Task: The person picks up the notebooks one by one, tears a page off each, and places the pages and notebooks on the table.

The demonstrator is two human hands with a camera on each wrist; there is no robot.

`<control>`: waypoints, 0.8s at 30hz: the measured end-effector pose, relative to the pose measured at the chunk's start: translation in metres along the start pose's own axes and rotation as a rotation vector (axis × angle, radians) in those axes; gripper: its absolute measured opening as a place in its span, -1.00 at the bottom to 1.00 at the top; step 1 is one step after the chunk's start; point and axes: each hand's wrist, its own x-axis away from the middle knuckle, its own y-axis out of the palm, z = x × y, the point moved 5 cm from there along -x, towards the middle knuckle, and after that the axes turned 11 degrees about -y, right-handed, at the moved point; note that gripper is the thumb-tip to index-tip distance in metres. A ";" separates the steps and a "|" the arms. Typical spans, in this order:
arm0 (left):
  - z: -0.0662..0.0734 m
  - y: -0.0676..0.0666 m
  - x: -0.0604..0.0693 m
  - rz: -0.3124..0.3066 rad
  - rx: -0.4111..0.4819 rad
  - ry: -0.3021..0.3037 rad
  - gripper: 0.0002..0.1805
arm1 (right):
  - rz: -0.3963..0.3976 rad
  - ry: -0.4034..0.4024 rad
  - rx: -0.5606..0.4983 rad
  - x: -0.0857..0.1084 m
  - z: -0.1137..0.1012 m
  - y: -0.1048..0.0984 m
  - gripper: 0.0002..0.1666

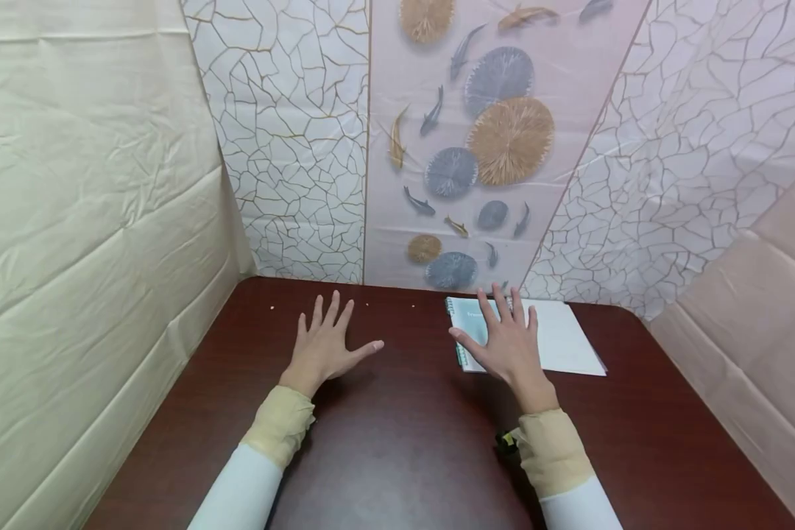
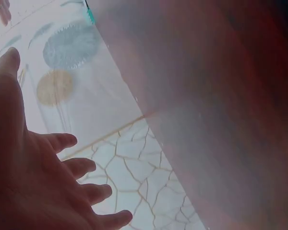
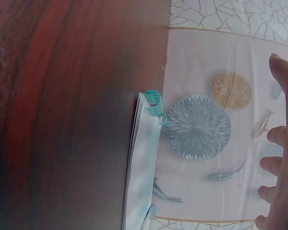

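Both hands are held out over the dark wooden table (image 1: 397, 442) with fingers spread and nothing in them. The left hand (image 1: 324, 350) is above the left half of the table, and in the left wrist view the same hand (image 2: 43, 177) shows splayed fingers against the wall covering. My right hand (image 1: 506, 346) hovers in front of a spiral-bound notebook (image 1: 563, 335), hiding part of it; whether they touch is not plain in the head view. In the right wrist view the notebook (image 3: 143, 163) lies apart from the right hand (image 3: 285, 158), its teal binding showing.
A patterned covering (image 1: 298, 147) with fish and round leaf prints hangs behind the table's back edge. Beige cloth (image 1: 106, 243) drapes the left side, and more cloth (image 1: 755, 316) hangs on the right. Several tiny white specks lie near the back edge.
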 end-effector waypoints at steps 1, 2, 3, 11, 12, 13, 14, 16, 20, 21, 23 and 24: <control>0.001 0.001 0.001 -0.004 -0.004 0.003 0.28 | 0.001 -0.001 0.000 0.000 0.000 0.000 0.21; 0.002 0.003 0.001 -0.008 -0.006 0.005 0.28 | 0.005 -0.001 -0.001 0.000 0.001 0.000 0.21; 0.004 0.004 0.002 -0.009 -0.007 0.008 0.28 | 0.009 -0.002 -0.002 0.000 0.001 -0.001 0.20; 0.022 0.003 0.006 -0.018 0.023 0.007 0.26 | 0.016 0.010 -0.003 0.000 0.014 -0.006 0.18; 0.025 0.004 0.007 -0.021 0.028 0.013 0.26 | 0.014 0.014 -0.003 0.001 0.016 -0.007 0.18; 0.028 0.005 0.007 -0.028 0.036 0.021 0.26 | 0.013 0.019 -0.004 0.001 0.018 -0.007 0.18; 0.031 0.006 0.008 -0.033 0.045 0.029 0.26 | 0.012 0.025 -0.003 0.002 0.020 -0.007 0.18; 0.039 0.008 0.009 -0.040 0.055 0.047 0.26 | 0.013 0.033 -0.003 0.004 0.025 -0.008 0.18; 0.060 0.014 0.007 -0.051 0.053 0.079 0.24 | 0.006 0.040 -0.009 0.006 0.035 -0.009 0.14; 0.065 0.016 0.006 -0.056 0.047 0.090 0.23 | 0.002 0.044 -0.010 0.007 0.038 -0.008 0.12; 0.079 0.022 0.002 -0.073 0.039 0.119 0.22 | -0.003 0.051 -0.008 0.009 0.042 -0.007 0.10; 0.086 0.024 0.000 -0.083 0.037 0.135 0.21 | -0.009 0.058 -0.006 0.010 0.044 -0.006 0.09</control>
